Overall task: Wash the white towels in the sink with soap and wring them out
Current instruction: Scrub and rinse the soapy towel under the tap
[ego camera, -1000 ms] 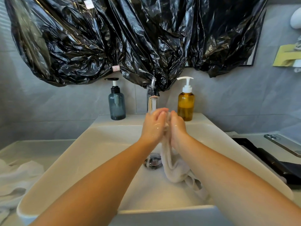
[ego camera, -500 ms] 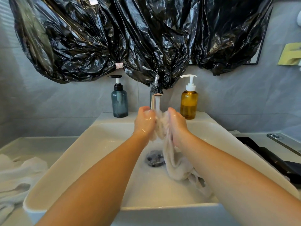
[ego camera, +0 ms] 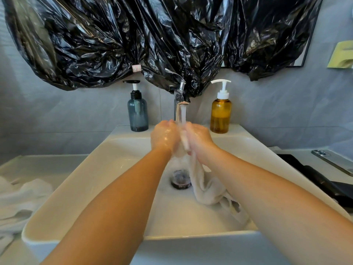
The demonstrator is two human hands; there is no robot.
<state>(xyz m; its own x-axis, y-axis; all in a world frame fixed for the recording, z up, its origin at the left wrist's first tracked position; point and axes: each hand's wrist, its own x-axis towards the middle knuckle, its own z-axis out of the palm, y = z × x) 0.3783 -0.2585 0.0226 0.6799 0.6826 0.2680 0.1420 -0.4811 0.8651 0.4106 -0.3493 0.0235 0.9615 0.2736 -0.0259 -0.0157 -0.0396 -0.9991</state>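
The sink (ego camera: 114, 169) is plain white, and so is the wet towel (ego camera: 206, 190) in it. At eleven o'clock a smoky blue-grey pump bottle (ego camera: 138, 115) has a black pump; at one o'clock the amber pump bottle (ego camera: 221, 115) has a white one. Glossy black plastic sheeting (ego camera: 133, 35) at twelve carries a white tag (ego camera: 136, 68) with red lines. The wall (ego camera: 277, 111) is faintly mottled grey.
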